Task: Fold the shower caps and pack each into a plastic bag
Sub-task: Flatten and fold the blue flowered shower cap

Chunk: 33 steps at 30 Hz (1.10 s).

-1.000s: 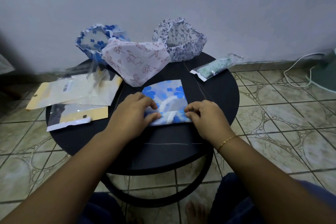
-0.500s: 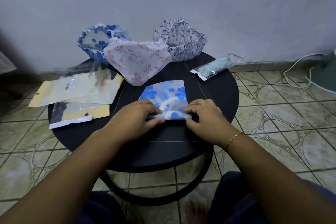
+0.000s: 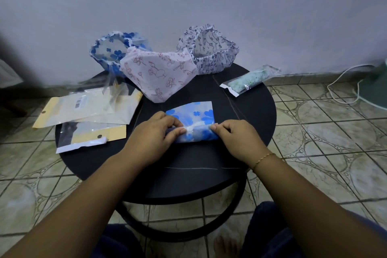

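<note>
Left hand (image 3: 154, 134) curls over the left end of the blue-flower shower cap (image 3: 194, 123), thumb and fingers pinching the rolled near edge; right hand (image 3: 238, 138) pinches the right end the same way. We see the cap mid-table, in front of us, on the round black table (image 3: 209, 180). Versus a second ago: the near edge was only just lifted, flat rectangle mostly showing; now we have a thicker roll along the near side and less flat sheet left beyond it. Both hands have shifted slightly away from us with the roll. Nothing else on the table has moved.

Edges and room: bare black surface between the roll and the table's near rim, also a bare strip to the right of the right hand out to the rim. Just beyond the cap's far edge sits the pink-print cap (image 3: 161, 75), its lower tip close to the blue sheet but apart. Behind it, against the wall, a blue-flower open cap (image 3: 111, 52) on the left and a dark-sprig open cap (image 3: 211, 52) on the right. Packed bag (image 3: 249, 80) with a green-print cap lies near the right far rim, well apart from our hands. Left side: flat plastic bags (image 3: 88, 109) overhang the table's left rim, a smaller bag (image 3: 88, 138) nearer us, near the left hand, not touching. Tiled floor (image 3: 324, 132) all round.
</note>
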Tool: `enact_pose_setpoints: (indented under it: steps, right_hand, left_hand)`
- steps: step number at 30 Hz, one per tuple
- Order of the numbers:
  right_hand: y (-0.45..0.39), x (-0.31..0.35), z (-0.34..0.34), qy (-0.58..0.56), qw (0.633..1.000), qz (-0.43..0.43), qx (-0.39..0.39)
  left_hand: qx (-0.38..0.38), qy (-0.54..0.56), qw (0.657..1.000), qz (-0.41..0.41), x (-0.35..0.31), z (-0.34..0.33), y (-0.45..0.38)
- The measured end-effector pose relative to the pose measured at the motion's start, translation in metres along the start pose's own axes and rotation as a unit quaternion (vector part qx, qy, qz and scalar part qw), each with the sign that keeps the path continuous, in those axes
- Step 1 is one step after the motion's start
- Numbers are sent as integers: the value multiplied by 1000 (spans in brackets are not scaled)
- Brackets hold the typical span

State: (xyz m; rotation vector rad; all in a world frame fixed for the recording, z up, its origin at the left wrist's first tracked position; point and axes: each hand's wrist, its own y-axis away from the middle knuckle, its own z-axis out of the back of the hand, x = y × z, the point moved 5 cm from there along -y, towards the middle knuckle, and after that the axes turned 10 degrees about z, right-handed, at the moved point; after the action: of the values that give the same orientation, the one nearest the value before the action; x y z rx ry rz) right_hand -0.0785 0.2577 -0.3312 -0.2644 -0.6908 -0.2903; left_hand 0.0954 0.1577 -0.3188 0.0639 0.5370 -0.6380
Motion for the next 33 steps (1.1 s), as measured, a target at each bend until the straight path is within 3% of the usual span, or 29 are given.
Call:
enact_pose_setpoints:
  steps: [6,11,14,20,24,28,33]
  right_hand:
    - [-3,1,-1,82,995,8,-53]
    - [-4,17,-5,143,973,146,-108]
    - [-5,18,-12,195,971,135,-26]
    - [-2,17,-9,175,977,99,75]
    - [-2,19,-7,174,975,115,80]
    - [-2,17,-1,71,991,83,73]
    - [-6,9,2,-130,991,31,-21]
  left_hand:
    - [-14,-36,999,-13,4,-4,-8]
    - [-80,-96,989,-83,-4,-2,-13]
    - [-43,-82,993,-72,-9,-3,-13]
    - [19,-98,993,-57,0,-3,-15]
    - [19,-125,989,-79,-4,-1,-13]
    - [19,-124,988,-87,-3,1,-10]
    - [-6,-62,998,-16,1,4,-9]
